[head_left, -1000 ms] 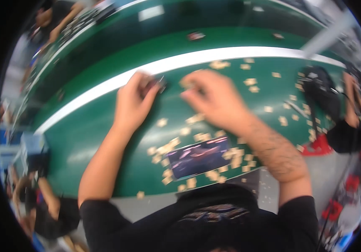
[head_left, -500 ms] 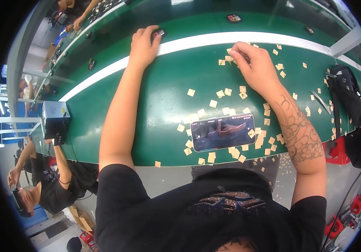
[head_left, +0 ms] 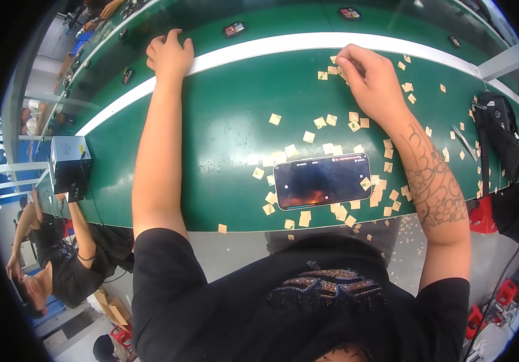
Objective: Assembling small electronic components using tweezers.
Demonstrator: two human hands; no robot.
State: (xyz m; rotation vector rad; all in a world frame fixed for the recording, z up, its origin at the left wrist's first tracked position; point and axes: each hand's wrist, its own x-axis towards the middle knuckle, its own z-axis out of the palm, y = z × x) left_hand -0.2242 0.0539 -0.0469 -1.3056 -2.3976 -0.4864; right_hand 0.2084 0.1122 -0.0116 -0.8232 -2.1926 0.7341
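My left hand (head_left: 170, 57) reaches over the white rail (head_left: 259, 49) at the belt's near edge, fingers apart with nothing visible in them. To its right, a small black device with a reddish face (head_left: 234, 29) lies on the green belt (head_left: 289, 21). My right hand (head_left: 373, 78) is closed above the green table, thumb and fingertips together; what they pinch, if anything, I cannot make out. Small pale square stickers (head_left: 332, 70) lie beside its fingertips. A phone (head_left: 321, 181) with a lit screen rests on the table between my forearms, several squares around it.
More black devices (head_left: 350, 13) sit on the belt. Tweezers (head_left: 464, 143) and a black bag (head_left: 499, 130) lie on the right of the table. At the left end stands a black-and-white box unit (head_left: 70, 168); a seated person (head_left: 66, 265) is beside it.
My left hand has come away from the black device and moved left, fingers spreading. The device now lies free on the belt. My right hand stays pinched near the squares. The phone's picture has changed.
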